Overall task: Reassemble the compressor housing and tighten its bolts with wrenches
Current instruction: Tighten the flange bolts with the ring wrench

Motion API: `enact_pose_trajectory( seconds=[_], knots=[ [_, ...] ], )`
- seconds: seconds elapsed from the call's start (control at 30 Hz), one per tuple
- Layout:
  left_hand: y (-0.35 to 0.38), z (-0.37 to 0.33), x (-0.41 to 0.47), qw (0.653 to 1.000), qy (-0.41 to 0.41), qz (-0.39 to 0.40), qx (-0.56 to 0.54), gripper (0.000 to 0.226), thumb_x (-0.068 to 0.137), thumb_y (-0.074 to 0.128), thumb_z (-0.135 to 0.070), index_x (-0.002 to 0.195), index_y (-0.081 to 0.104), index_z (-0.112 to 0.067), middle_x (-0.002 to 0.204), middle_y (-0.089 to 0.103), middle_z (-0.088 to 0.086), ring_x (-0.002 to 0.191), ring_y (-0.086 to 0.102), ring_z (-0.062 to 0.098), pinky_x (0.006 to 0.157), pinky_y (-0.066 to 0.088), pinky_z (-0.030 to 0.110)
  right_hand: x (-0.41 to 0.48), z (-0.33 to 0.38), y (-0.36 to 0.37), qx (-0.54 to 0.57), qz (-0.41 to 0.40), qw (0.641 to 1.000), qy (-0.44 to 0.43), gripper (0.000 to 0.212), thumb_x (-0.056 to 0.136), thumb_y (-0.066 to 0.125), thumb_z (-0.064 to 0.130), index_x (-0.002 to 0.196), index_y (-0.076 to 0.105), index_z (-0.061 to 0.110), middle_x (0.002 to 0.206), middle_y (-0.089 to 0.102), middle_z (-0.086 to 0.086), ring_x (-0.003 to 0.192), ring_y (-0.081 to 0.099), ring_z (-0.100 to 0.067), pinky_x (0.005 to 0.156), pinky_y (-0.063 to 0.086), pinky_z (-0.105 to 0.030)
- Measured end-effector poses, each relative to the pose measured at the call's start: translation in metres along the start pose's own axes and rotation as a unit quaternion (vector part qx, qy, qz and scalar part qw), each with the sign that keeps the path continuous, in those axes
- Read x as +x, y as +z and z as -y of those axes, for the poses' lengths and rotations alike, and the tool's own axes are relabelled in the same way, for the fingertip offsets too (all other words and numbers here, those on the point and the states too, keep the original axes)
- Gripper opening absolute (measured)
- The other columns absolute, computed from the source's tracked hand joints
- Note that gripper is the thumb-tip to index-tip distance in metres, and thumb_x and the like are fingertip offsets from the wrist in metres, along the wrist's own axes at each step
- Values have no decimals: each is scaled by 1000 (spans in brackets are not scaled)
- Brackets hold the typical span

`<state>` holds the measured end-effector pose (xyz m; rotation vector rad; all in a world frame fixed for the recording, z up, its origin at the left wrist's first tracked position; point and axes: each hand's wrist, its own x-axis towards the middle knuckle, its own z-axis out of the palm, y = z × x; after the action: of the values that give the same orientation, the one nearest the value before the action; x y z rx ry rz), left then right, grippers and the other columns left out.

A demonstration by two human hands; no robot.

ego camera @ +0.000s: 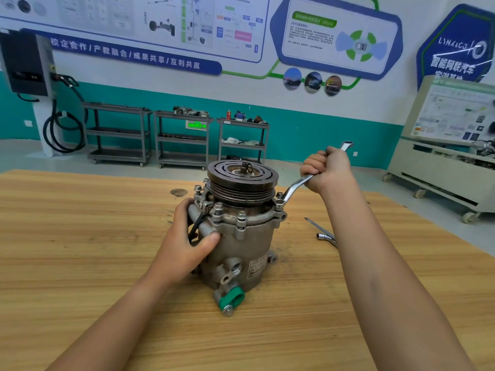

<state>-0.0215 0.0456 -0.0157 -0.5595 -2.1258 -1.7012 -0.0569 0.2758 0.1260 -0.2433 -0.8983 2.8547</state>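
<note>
Head view: left hand (187, 243) clasps the compressor housing (251, 245), right hand (329, 170) grips a wrench (294, 188) seated on a flange bolt (279, 203).

Bright, even indoor light; wide-angle bend at the edges.
Soft, short shadows hug the compressor (249, 236) on the desk (80, 236); wall posters (160, 22) along the top look smeared, perhaps from motion; frame corners curve and stretch.

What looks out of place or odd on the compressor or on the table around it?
A small ring stands on edge beside the threaded shaft atop the pulley, seemingly loose. Behind the compressor, a dark round patch marks the table. Nothing else stands out.
</note>
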Motion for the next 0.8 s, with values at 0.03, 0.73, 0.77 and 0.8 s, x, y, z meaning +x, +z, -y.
enact_pose_trajectory(
  seconds=[0.03,0.73,0.77,0.8],
  knots=[
    [0,0,0,1000,-2,1,-1,64,63,60,-41,117,26,-45,112,43,-29,97,47,-23,69,39,-2,1,1,-3,9,-3,1000,2,48,101,32,31,55,29,18,33,20,7,23,16,-8,29,10,-13],
    [2,8,0,1000,8,-11,11,63,83,64,-6,123,26,-37,113,43,-26,95,46,-27,67,40,-3,17,-14,-28,68,7,994,84,54,100,35,19,47,29,15,31,22,5,21,20,-9,26,18,-13],
    [2,9,1,1000,12,-15,20,63,82,63,-5,124,27,-36,113,43,-26,95,45,-28,68,39,-3,18,-14,-31,76,11,994,80,53,100,34,19,48,29,15,32,23,5,21,20,-8,26,18,-13],
    [2,10,1,999,14,-17,25,63,82,63,-5,124,27,-35,113,42,-27,96,44,-28,68,38,-4,17,-13,-33,84,16,993,76,55,100,34,19,46,30,15,32,23,5,21,20,-8,27,18,-12]
  ],
)
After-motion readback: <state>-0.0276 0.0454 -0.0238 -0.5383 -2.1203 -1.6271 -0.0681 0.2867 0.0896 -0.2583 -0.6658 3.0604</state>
